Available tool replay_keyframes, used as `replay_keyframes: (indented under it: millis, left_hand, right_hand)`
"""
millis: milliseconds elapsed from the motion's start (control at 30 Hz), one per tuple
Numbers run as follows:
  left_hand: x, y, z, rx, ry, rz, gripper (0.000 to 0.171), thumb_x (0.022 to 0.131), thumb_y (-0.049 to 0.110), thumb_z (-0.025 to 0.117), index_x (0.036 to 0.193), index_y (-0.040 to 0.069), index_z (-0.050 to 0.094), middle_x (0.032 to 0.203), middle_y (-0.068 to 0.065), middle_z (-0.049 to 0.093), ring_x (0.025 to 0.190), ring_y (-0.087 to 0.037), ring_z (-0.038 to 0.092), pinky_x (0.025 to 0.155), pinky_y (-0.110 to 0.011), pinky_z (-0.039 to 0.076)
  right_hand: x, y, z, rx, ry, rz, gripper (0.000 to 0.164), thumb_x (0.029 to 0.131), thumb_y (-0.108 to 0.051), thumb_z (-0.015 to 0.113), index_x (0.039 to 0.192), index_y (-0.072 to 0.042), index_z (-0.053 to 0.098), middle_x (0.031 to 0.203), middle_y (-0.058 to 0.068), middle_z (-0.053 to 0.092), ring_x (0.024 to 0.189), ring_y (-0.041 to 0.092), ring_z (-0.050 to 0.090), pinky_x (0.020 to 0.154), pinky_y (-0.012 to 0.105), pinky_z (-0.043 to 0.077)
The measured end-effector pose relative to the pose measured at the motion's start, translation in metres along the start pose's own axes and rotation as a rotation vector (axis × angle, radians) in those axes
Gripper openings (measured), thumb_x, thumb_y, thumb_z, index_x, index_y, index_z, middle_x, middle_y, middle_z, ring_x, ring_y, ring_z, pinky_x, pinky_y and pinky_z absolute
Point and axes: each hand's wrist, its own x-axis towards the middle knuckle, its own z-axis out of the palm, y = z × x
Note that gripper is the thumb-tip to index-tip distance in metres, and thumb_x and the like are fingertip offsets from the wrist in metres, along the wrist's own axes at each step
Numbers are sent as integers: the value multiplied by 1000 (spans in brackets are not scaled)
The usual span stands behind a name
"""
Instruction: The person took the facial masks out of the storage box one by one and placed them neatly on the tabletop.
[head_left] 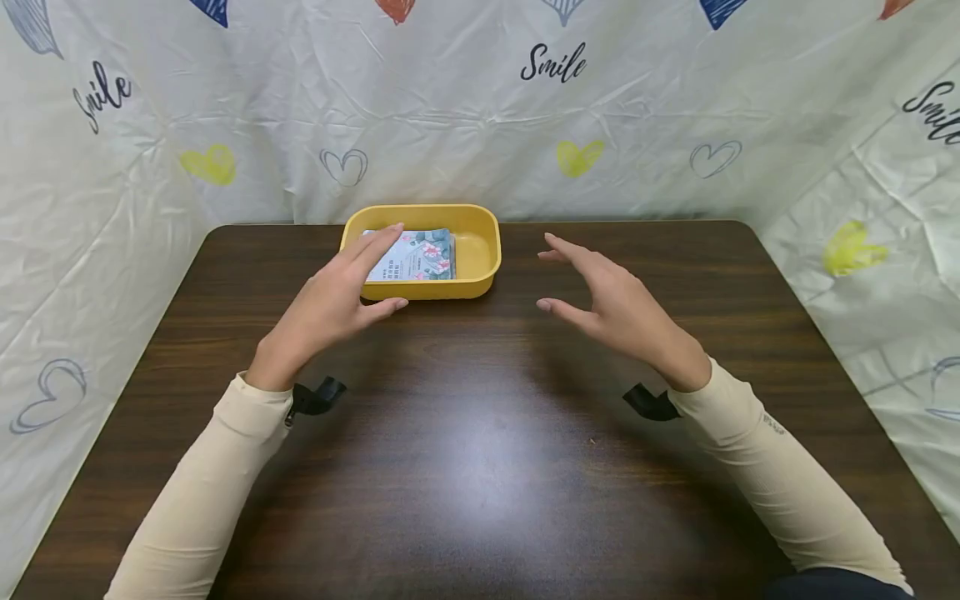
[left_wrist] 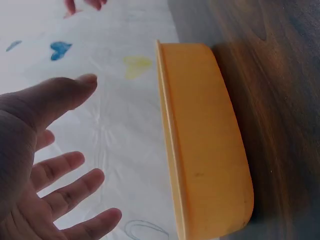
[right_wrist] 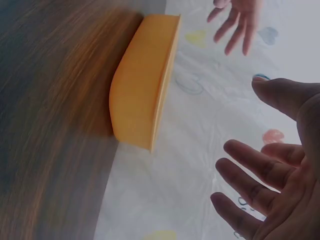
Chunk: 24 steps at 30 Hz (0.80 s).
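A yellow rectangular tub (head_left: 476, 250) with rounded corners stands at the far edge of the table. Inside it, toward the left, lies a flat packet (head_left: 420, 257) printed with pink flowers on pale blue; part of it is hidden behind my fingers. My left hand (head_left: 330, 296) hovers over the tub's left front, thumb and fingers spread apart, holding nothing. To the right of the tub, my right hand (head_left: 611, 300) is raised above the table, also spread and holding nothing. Both wrist views show the tub's outer side (left_wrist: 210, 140) and fingers that do not touch it.
The dark wood table (head_left: 480, 433) reaches back to a white cloth (head_left: 450, 100) with hearts and "Smile" lettering, which also hangs at both sides. Black straps (head_left: 318, 396) stick out at both cuffs.
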Motion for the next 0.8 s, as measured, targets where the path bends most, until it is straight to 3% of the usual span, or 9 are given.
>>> replay_keyframes:
  millis: [100, 300, 533, 800]
  left_hand:
    - [1, -5, -2, -45, 10, -10, 91, 86, 19, 83, 160, 17, 31, 156, -11, 44, 140, -32, 45, 111, -53, 42]
    - [3, -17, -5, -157, 51, -42, 85, 85, 6, 82, 156, 6, 37, 148, -20, 51, 124, -36, 58, 95, -50, 51]
    - [5, -30, -8, -245, 27, -208, 84, 86, 6, 81, 158, 14, 38, 151, -16, 48, 128, -36, 57, 94, -53, 54]
    - [6, -51, -9, -365, 39, -341, 80, 87, 3, 78, 156, 19, 42, 150, -14, 50, 131, -36, 54, 100, -51, 52]
  right_hand:
    - [2, 1, 1, 54, 20, -18, 82, 91, -29, 78, 159, -21, 34, 140, -1, 61, 132, 25, 55, 109, 50, 41]
    - [9, 2, 3, 145, 54, -47, 74, 91, -21, 79, 155, -15, 42, 134, 0, 66, 123, 24, 62, 103, 45, 47]
    - [18, 3, 6, 214, 76, -35, 66, 91, -18, 78, 150, -13, 49, 129, 4, 69, 119, 24, 64, 103, 43, 49]
    - [26, 4, 10, 310, 68, 42, 61, 92, -20, 77, 147, -15, 53, 127, 2, 70, 116, 22, 66, 103, 43, 50]
